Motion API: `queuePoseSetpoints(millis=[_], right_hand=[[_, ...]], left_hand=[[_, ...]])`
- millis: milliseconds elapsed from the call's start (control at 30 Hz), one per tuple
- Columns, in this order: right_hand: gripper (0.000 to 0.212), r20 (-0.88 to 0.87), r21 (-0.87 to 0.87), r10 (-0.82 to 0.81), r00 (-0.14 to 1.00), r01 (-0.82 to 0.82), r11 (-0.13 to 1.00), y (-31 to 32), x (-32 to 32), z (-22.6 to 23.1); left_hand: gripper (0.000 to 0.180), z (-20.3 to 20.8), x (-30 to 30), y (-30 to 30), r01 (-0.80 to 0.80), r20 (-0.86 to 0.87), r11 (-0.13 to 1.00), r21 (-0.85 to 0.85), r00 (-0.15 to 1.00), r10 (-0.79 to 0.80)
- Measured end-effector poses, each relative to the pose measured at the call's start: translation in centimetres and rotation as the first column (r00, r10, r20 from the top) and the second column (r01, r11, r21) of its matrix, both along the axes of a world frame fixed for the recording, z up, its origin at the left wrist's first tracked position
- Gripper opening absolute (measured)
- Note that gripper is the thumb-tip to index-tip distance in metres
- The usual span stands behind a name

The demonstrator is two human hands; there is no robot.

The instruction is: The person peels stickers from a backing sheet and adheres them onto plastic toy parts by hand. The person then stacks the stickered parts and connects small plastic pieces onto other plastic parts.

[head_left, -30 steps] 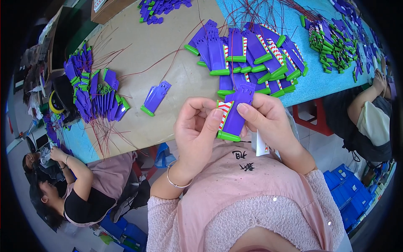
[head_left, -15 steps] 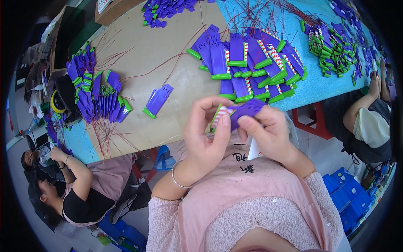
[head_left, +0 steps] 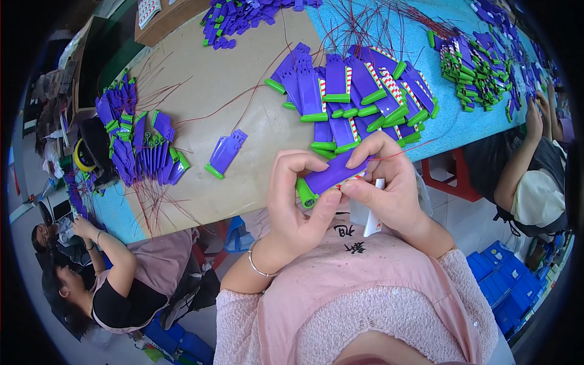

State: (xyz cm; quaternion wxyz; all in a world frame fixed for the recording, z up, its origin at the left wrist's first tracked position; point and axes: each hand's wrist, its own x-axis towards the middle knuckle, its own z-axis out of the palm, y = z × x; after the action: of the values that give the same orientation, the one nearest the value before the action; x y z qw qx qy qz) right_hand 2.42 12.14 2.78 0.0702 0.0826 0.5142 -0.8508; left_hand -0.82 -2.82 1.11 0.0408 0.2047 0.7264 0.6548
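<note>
Both hands hold one purple wing-shaped plastic part [head_left: 337, 173] with a round green end and a red-and-white checked strip along its lower edge. My left hand [head_left: 298, 201] grips it by the green end, thumb pressed near the strip. My right hand [head_left: 386, 182] pinches the other end between thumb and fingers. From that end a thin red wire runs off to the right. A small white sheet [head_left: 373, 210] hangs below the right hand, apparently tucked against its fingers. Just beyond my hands lies a pile of similar purple parts [head_left: 359, 100], many with checked strips.
One purple part [head_left: 226, 153] lies alone on the brown board [head_left: 201, 131]. Left of it sits a stack of parts with red wires [head_left: 149, 146]. More heaps [head_left: 477, 73] lie at far right and far top. People work at both sides; a red stool [head_left: 449, 176] stands under the table.
The purple part has been turned in my hands: its broad plain face now shows, and the striped strip has moved from the left end to the lower edge.
</note>
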Motion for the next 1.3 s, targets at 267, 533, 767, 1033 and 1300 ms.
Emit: queuePoseSetpoints(millis=[267,533,767,1033,1300], right_hand=[[0.02,-0.016,0.118,0.034,0.999,-0.031,0.993,1.0,-0.4,-1.0],[0.03,0.106,0.16,-0.114,0.988,0.096,0.982,2.0,-1.0,-1.2],[0.015,0.042,0.252,-0.148,0.988,0.133,0.959,1.0,-0.7,-0.4],[0.011,-0.009,0.241,0.102,0.995,-0.097,0.966,1.0,-0.6,-1.8],[0.007,-0.129,0.365,0.037,0.991,0.013,0.931,0.7,-1.0,-1.8]], left_hand=[[0.024,-0.7,0.8,-0.1,0.014,0.02,0.998,-0.065,1.0,-0.013],[0.045,-2.7,-3.5,0.7,-0.231,-0.393,0.929,-0.29,0.913,0.105],[0.033,-1.0,-0.1,0.7,0.009,-0.391,0.942,-0.334,0.909,-0.148],[0.018,0.1,-1.3,-0.4,-0.139,-0.149,0.968,-0.209,0.983,0.109],[0.015,-0.6,-0.9,-0.9,0.009,-0.201,0.951,-0.308,0.977,-0.075]])
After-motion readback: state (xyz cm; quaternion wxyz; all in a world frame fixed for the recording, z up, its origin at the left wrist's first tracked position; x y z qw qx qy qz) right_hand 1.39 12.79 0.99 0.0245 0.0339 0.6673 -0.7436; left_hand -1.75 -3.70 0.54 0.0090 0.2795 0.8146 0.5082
